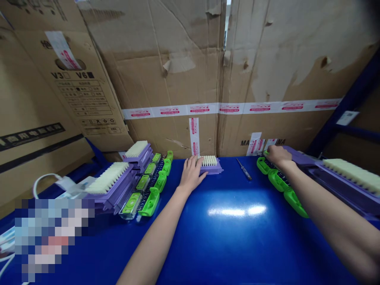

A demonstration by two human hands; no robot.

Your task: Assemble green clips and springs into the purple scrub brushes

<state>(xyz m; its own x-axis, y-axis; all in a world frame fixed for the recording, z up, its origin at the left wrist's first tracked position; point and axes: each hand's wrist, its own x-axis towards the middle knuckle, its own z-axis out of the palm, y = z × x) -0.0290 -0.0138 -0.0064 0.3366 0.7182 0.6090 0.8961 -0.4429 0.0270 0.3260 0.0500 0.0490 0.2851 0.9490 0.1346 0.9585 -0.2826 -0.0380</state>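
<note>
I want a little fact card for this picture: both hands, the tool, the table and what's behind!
Left hand: touching a purple plastic block with cream bristles
Right hand: at a row of bright green plastic pieces; grip unclear
Tool: slim metal screwdriver with translucent handle, lying between the hands
Table: shiny blue surface
Behind: brown cardboard with white-and-red printed tape
</note>
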